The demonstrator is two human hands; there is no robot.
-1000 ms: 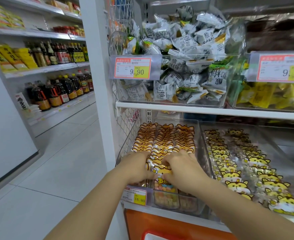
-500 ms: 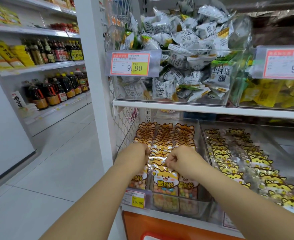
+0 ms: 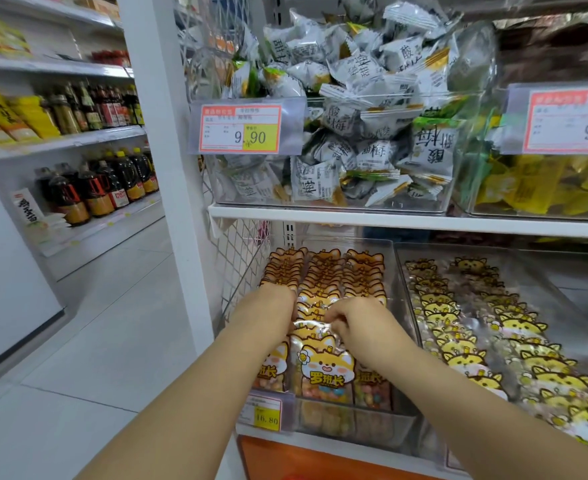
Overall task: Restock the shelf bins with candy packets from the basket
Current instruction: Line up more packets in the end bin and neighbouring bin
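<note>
While both hands reach into the leftmost clear bin [image 3: 372, 429] on the lower shelf [image 3: 320, 445], the head view shows three rows of candy packets [image 3: 323, 372] standing upright in it, packed front to back. Each packet is a clear pouch whose top is cut to the outline of an orange-and-cream cartoon dog's head. Yellow, dark-edged lettering runs below the face, and small round candies in mixed colours show through the lower part.

The left hand [image 3: 277, 301] lies over the left row with its fingers hidden among the packets, so whether it grips anything cannot be told. The right hand [image 3: 356, 323] has its fingers curled and pinches the crinkled top of a middle-row packet [image 3: 315, 329], just behind the front one. The two hands are near each other but apart.

Four bins show in all. The second is just beside this one on the right and holds yellow-faced packets [image 3: 459, 362]. The other two sit on the upper shelf [image 3: 389, 221], one heaped with white-and-grey sachets [image 3: 372, 112], one with yellow wrappers [image 3: 535, 188]. Three price tags show: 16.80 [image 3: 265, 414], 9.90 [image 3: 240, 129], and one cut off at the right edge [image 3: 569, 121].
</note>
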